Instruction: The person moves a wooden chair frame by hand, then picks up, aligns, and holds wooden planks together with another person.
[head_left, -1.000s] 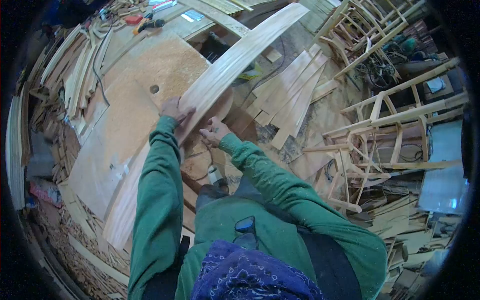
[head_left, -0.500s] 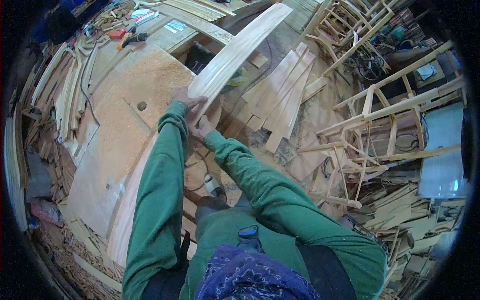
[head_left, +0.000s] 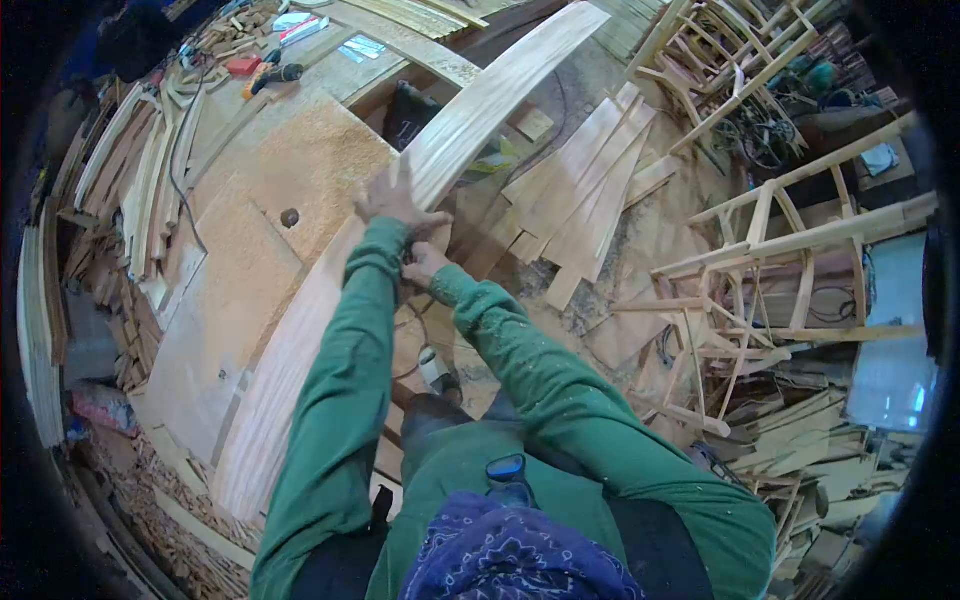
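A long, curved wooden plank [head_left: 490, 95] runs diagonally over the worktable [head_left: 190, 330], its far end reaching past the table. My left hand [head_left: 395, 200] lies across the middle of the plank with fingers spread and thumb stretched to the right. Just below it, by the plank's right edge, my right hand [head_left: 428, 262] has its fingers curled. Something small and dark shows at those fingertips, but I cannot make out what it is. My left sleeve hides part of the plank's near half.
Sawdust [head_left: 320, 150] covers the tabletop around a round hole [head_left: 290, 217]. A cordless drill [head_left: 272, 78] lies at the back left beside curved wood strips [head_left: 160, 190]. Flat boards [head_left: 590, 190] lie on the floor, with wooden chair frames [head_left: 790, 250] at right.
My left hand has gone from curled at the plank's edge to spread flat over it. My right hand stays close below it. The whole view has shifted slightly.
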